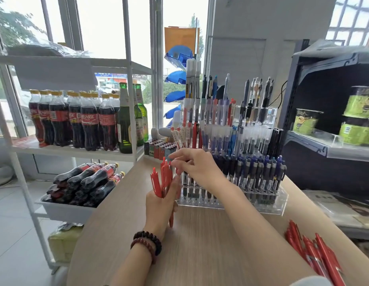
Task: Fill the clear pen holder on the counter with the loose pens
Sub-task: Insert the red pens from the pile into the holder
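A wood-grain counter fills the lower frame of a shop, with windows behind. The clear pen holder stands at centre right on the counter, tiered, its pens upright. At its left front corner the left hand grips a bundle of red pens, long axes near vertical, clip ends up, one tip pointing down below the palm. The right hand hovers just above the bundle, fingers curved; whether it pinches a pen cannot be told. Loose red pens lie at lower right, axes running upper left to lower right. Cola bottles stand on a white rack at left.
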